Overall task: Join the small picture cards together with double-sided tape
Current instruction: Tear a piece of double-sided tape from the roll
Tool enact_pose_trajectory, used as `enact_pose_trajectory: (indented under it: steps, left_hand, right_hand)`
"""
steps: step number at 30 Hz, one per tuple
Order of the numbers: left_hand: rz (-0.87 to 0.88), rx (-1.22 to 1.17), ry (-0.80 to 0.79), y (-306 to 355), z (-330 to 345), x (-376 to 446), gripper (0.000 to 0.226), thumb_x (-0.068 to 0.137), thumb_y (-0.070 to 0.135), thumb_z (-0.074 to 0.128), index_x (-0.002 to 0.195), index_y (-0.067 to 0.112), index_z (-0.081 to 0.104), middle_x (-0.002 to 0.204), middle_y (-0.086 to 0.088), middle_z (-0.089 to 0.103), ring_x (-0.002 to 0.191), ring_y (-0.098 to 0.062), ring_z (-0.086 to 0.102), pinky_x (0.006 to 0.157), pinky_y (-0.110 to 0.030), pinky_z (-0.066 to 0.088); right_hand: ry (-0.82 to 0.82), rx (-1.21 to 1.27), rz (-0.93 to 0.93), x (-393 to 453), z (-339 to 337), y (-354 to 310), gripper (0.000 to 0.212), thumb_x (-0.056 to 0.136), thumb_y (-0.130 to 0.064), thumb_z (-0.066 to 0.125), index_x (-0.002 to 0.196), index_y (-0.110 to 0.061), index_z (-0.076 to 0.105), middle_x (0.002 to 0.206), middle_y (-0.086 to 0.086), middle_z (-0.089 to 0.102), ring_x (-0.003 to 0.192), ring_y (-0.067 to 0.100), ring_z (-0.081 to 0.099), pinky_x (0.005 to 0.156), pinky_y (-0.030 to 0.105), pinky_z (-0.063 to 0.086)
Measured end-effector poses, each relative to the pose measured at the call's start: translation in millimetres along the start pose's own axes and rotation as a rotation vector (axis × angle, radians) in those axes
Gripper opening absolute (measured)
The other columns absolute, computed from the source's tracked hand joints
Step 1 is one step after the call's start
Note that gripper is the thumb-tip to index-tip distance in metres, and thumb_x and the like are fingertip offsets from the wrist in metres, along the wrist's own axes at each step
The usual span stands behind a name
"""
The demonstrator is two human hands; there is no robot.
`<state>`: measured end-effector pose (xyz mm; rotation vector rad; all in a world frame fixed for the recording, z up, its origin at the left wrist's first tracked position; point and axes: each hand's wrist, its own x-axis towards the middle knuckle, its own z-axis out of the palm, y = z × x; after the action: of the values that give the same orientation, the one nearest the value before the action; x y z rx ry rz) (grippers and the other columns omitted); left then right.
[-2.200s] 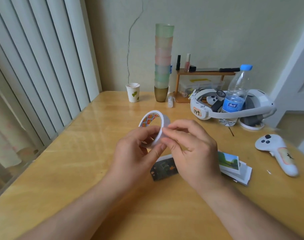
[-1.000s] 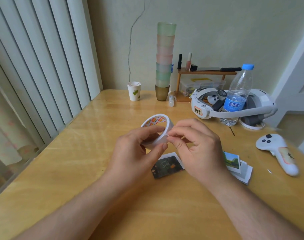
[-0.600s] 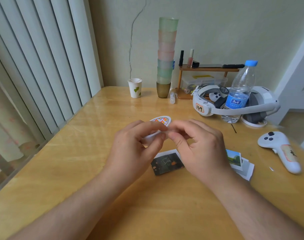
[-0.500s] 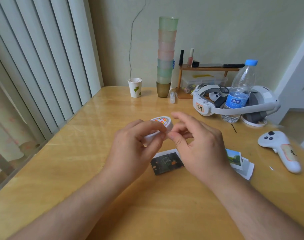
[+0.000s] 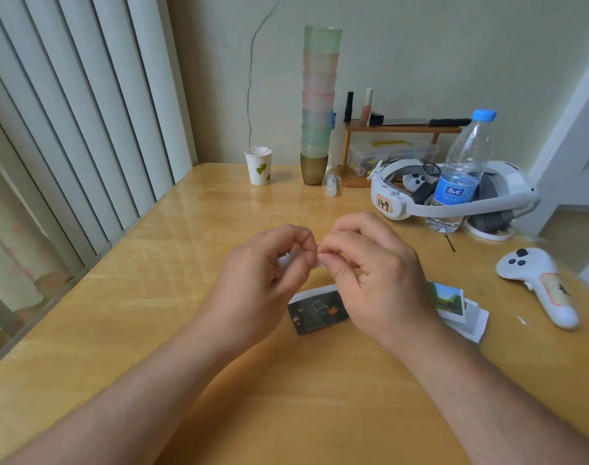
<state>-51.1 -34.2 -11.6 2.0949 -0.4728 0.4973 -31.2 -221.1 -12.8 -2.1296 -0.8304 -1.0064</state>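
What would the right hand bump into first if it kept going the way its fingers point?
The right hand points left, so it would likely meet the left hand first; their fingertips already nearly touch at the tape roll.

dark card [image 5: 318,313] left of card stack [image 5: 461,308]

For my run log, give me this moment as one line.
left hand: grips tape roll | right hand: pinches tape end | dark card: on table, untaped

"149" on headset label [image 5: 383,204]
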Motion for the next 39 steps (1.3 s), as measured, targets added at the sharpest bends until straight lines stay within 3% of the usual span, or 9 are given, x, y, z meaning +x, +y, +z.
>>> enact_pose_trajectory:
  steps: [3, 5, 9, 13, 18, 21, 30, 35, 39]
  left_hand:
    - [-0.015, -0.108, -0.064, 2, 1, -2, 0.015, 0.104, 0.024, 0.062, 0.094, 0.034, 0.06, 0.08, 0.013, 0.058, 0.067, -0.007, 0.049, 0.062, -0.027, 0.043]
    - [-0.023, -0.174, -0.071, 4, 4, -3, 0.009, 0.103, 0.028, 0.06, 0.094, 0.031, 0.059, 0.076, 0.006, 0.057, 0.068, -0.022, 0.051, 0.063, -0.036, 0.046]
    - [-0.05, -0.29, -0.074, 12, 6, -6, 0.011, 0.098, 0.034, 0.056, 0.091, 0.026, 0.058, 0.076, -0.015, 0.054, 0.067, -0.028, 0.045, 0.061, -0.03, 0.042]
    - [-0.116, -0.436, -0.133, 17, 1, -7, 0.016, 0.1, 0.034, 0.058, 0.095, 0.02, 0.061, 0.085, -0.027, 0.056, 0.072, -0.037, 0.052, 0.061, -0.051, 0.048]
    - [-0.146, -0.519, -0.07, 19, 0, -6, 0.016, 0.107, 0.02, 0.058, 0.094, 0.011, 0.06, 0.075, -0.001, 0.049, 0.068, -0.012, 0.044, 0.057, -0.021, 0.041]
    - [-0.176, -0.549, -0.053, 21, -2, -4, 0.015, 0.106, 0.017, 0.055, 0.094, 0.008, 0.059, 0.071, 0.007, 0.049, 0.06, -0.005, 0.043, 0.052, -0.014, 0.039]
    - [-0.159, -0.587, -0.021, 13, -3, -2, 0.009, 0.107, 0.01, 0.053, 0.099, 0.008, 0.053, 0.075, -0.007, 0.055, 0.058, -0.006, 0.048, 0.052, -0.017, 0.042]
    - [-0.114, -0.502, -0.003, 1, 1, 3, 0.01, 0.103, 0.018, 0.06, 0.093, 0.018, 0.057, 0.077, -0.024, 0.054, 0.069, -0.025, 0.051, 0.062, -0.036, 0.044]
    - [-0.125, -0.289, 0.165, -17, -10, 11, 0.016, 0.103, 0.007, 0.059, 0.091, 0.017, 0.058, 0.062, 0.005, 0.054, 0.061, -0.009, 0.047, 0.058, -0.025, 0.042]
  right_hand:
    - [0.01, 0.046, 0.012, 1, 0, -3, 0.008, 0.093, -0.006, 0.07, 0.085, -0.009, 0.071, 0.097, 0.001, 0.06, 0.084, 0.022, 0.058, 0.068, 0.037, 0.049]
    - [0.02, 0.091, 0.025, 2, 0, -6, 0.011, 0.093, -0.002, 0.069, 0.083, -0.008, 0.069, 0.096, 0.001, 0.058, 0.083, 0.021, 0.057, 0.067, 0.034, 0.048]
    - [0.025, 0.156, 0.046, 2, 1, -10, 0.014, 0.092, 0.007, 0.066, 0.082, -0.004, 0.066, 0.096, 0.003, 0.053, 0.084, 0.021, 0.055, 0.067, 0.034, 0.048]
    - [0.011, 0.202, 0.026, 2, -1, -12, 0.014, 0.093, 0.007, 0.063, 0.082, -0.001, 0.066, 0.097, 0.006, 0.054, 0.084, 0.021, 0.055, 0.068, 0.03, 0.048]
    - [0.027, 0.202, 0.016, 4, -2, -16, 0.012, 0.093, 0.007, 0.062, 0.084, 0.0, 0.065, 0.1, 0.009, 0.054, 0.089, 0.021, 0.054, 0.073, 0.028, 0.047]
    - [0.032, 0.215, 0.011, 2, 0, -17, 0.012, 0.093, 0.009, 0.06, 0.086, 0.001, 0.066, 0.102, 0.008, 0.054, 0.091, 0.02, 0.054, 0.074, 0.027, 0.047]
    - [-0.061, 0.512, 0.175, -2, 4, -12, 0.019, 0.097, -0.003, 0.063, 0.091, -0.021, 0.065, 0.117, -0.006, 0.053, 0.109, 0.023, 0.059, 0.088, 0.05, 0.056]
    - [-0.048, 0.53, 0.211, -3, 5, -12, 0.019, 0.096, 0.004, 0.064, 0.09, -0.014, 0.068, 0.114, -0.001, 0.054, 0.107, 0.013, 0.059, 0.087, 0.025, 0.056]
    - [0.002, 0.526, 0.262, -1, 4, -11, 0.02, 0.095, -0.003, 0.066, 0.086, -0.021, 0.067, 0.109, -0.004, 0.059, 0.105, 0.02, 0.061, 0.092, 0.025, 0.049]
